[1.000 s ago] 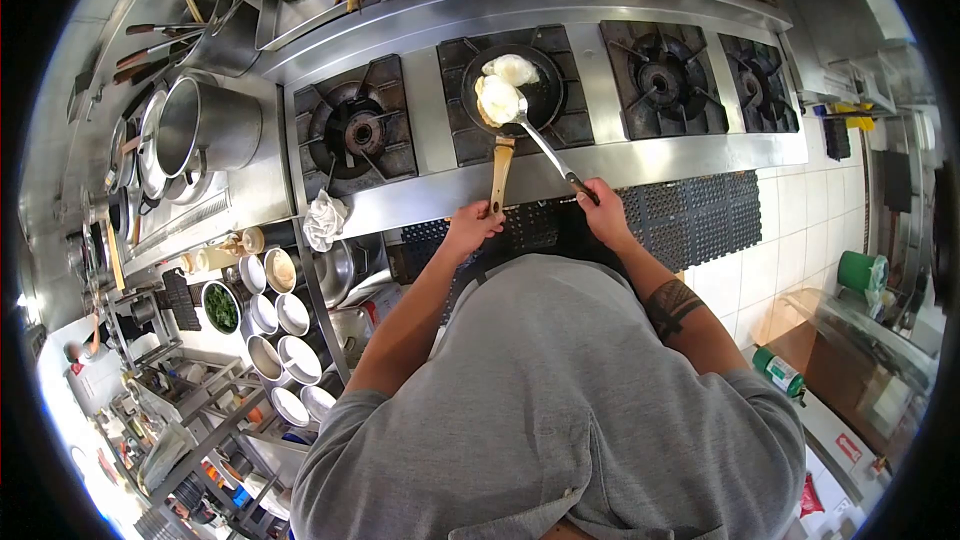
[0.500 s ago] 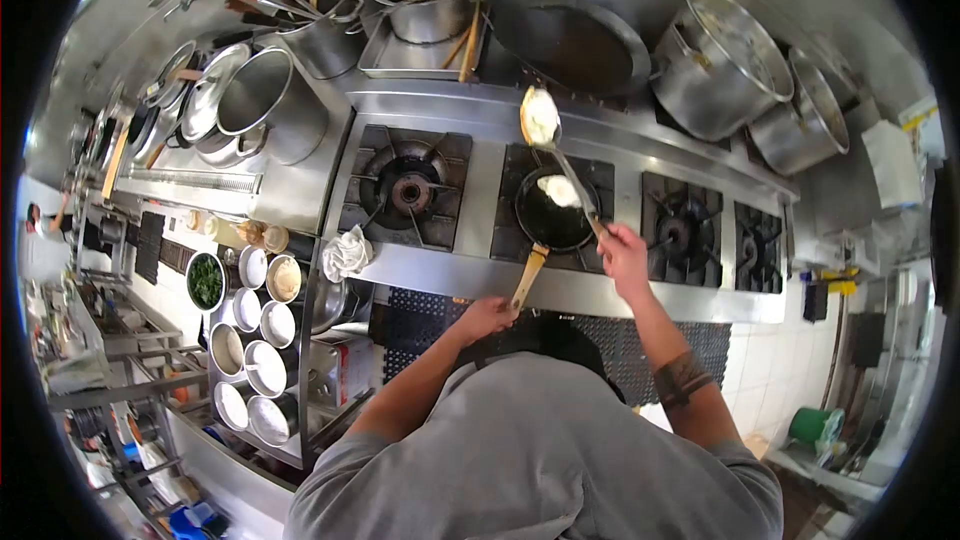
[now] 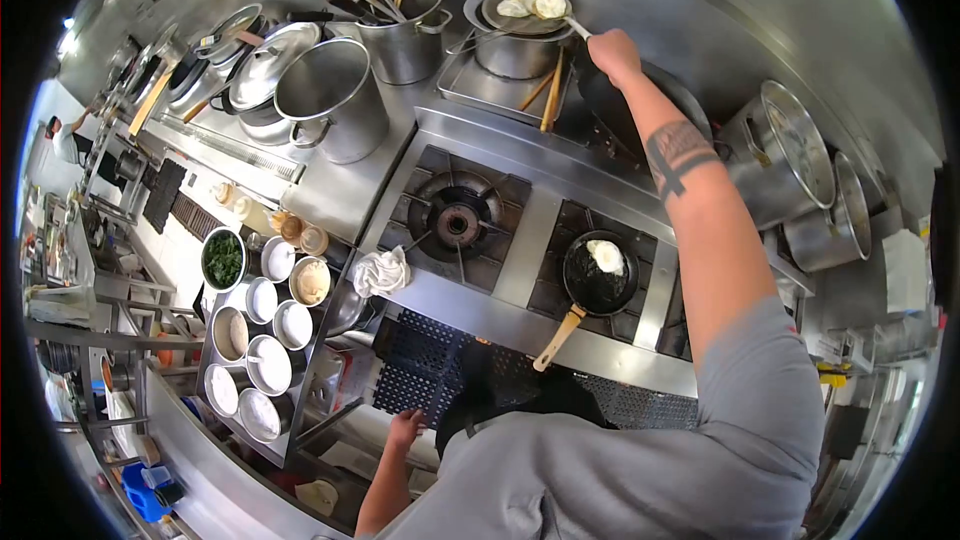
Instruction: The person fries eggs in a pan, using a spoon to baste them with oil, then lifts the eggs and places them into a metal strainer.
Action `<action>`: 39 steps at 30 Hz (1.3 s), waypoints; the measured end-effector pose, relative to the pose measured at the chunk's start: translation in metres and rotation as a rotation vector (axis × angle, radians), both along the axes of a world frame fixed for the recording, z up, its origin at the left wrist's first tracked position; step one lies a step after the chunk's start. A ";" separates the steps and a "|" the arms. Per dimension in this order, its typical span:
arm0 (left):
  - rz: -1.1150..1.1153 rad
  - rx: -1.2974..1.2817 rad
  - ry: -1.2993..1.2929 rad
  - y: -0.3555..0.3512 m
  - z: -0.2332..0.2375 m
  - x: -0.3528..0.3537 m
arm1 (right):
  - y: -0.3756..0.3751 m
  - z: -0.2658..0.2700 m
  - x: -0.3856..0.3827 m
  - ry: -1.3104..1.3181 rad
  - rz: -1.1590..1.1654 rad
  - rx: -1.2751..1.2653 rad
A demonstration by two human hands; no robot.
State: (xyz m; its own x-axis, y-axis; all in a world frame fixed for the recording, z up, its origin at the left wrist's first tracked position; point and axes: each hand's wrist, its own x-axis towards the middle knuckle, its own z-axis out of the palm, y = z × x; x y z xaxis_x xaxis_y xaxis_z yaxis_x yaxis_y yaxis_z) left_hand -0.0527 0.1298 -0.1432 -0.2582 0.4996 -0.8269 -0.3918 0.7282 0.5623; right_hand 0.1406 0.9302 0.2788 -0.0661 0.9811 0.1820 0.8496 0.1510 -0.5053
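Observation:
My right hand (image 3: 615, 55) is stretched to the back of the stove, closed around the handle of a spatula (image 3: 578, 28). The spatula's head is at a fried egg (image 3: 549, 3) on a round strainer-like rack over a pot (image 3: 515, 58); another fried egg (image 3: 514, 5) lies beside it. A black frying pan (image 3: 598, 290) with a pale handle rests on a burner, one fried egg (image 3: 605, 256) inside it. My left hand (image 3: 405, 427) hangs low near my body, off the pan, with its fingers loosely apart and nothing visible in them.
A bunched white cloth (image 3: 381, 272) lies on the stove's front edge beside a bare burner (image 3: 458, 225). Several tubs of ingredients, one with chopped greens (image 3: 223, 260), stand at the left. Large pots (image 3: 335, 105) and a utensil pot (image 3: 403, 45) line the back.
My right hand has carried the spatula and its egg from above the pan to the rack at the back. My left hand has let go of the pan handle and dropped toward my side.

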 end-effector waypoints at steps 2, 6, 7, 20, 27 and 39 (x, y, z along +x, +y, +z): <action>0.128 -0.134 -0.050 -0.045 0.020 0.003 | 0.009 0.007 -0.025 -0.081 0.006 0.014; 0.276 -0.328 -0.102 -0.116 0.054 0.023 | 0.010 0.010 -0.049 -0.227 0.011 0.051; 0.275 -0.340 -0.106 -0.130 0.053 0.029 | 0.008 0.011 -0.050 -0.301 0.056 0.107; 0.058 -0.147 0.101 -0.008 0.056 0.008 | 0.030 0.028 -0.032 -0.439 0.013 0.134; 0.032 -0.141 0.142 -0.001 0.068 0.003 | 0.035 0.035 -0.021 -0.325 0.035 0.043; 0.108 -0.335 0.014 -0.074 0.058 0.019 | 0.020 0.032 -0.007 -0.562 0.063 0.282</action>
